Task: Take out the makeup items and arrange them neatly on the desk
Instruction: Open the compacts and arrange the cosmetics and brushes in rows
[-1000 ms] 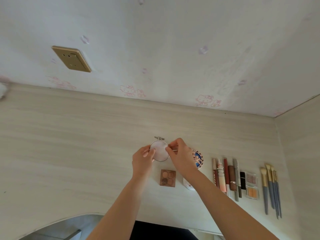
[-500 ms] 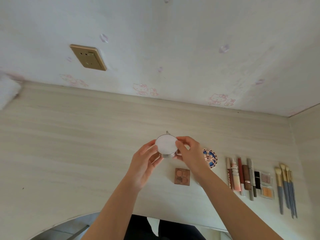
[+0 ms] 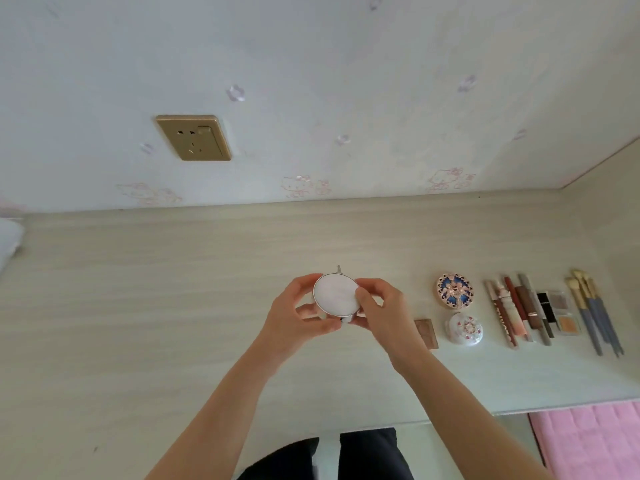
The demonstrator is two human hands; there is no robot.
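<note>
Both hands hold a round white compact (image 3: 335,294) with a silver rim above the middle of the desk (image 3: 173,306). My left hand (image 3: 298,317) grips its left and lower side; my right hand (image 3: 377,311) pinches its right edge. To the right on the desk lie a small brown eyeshadow palette (image 3: 426,332), a blue patterned round compact (image 3: 454,290), a white floral round case (image 3: 465,329), a row of lipsticks and tubes (image 3: 516,311), small square palettes (image 3: 564,313) and several brushes (image 3: 594,310).
The wall behind the desk carries a gold socket (image 3: 194,137). A side panel (image 3: 616,216) closes the desk's right end. A white object (image 3: 8,237) sits at the far left edge. A pink mat (image 3: 588,441) lies on the floor below right.
The hands have lifted the white compact off the desk and drawn it nearer to me. The view has shifted left, so the laid-out items now appear further right.
</note>
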